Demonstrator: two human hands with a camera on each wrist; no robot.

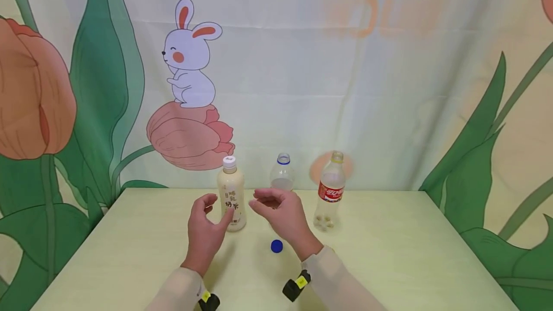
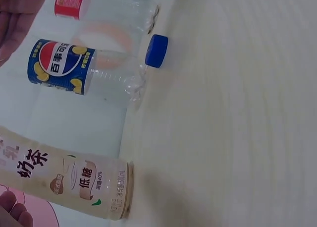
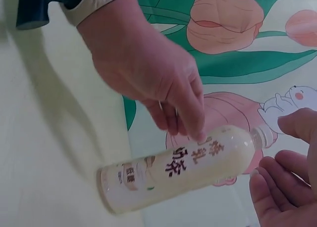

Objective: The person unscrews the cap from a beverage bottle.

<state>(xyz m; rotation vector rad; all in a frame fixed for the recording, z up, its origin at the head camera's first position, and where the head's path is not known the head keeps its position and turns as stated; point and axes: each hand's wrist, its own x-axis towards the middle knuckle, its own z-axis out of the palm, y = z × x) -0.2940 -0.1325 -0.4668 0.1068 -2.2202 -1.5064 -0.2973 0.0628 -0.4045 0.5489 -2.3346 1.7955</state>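
A milk tea bottle (image 1: 230,186) with a white cap (image 1: 229,161) stands upright on the table; its pale label shows in both wrist views. My left hand (image 1: 205,234) is beside it, thumb and fingers apart and bent; the thumb overlaps the bottle in the head view, and contact cannot be told. To the bottle's right, my right hand (image 1: 287,217) hovers with loosely bent fingers and holds nothing. In the right wrist view, that hand (image 3: 290,180) is near the white cap. Behind it stands an uncapped clear bottle with a blue Pepsi label (image 2: 62,66).
An uncapped clear bottle with a red label (image 1: 331,192) stands at the right. A loose blue cap (image 1: 277,246) lies on the pale table (image 1: 410,253), in front of the Pepsi bottle. Behind the table hangs a printed cloth (image 1: 276,71) with a rabbit and tulips.
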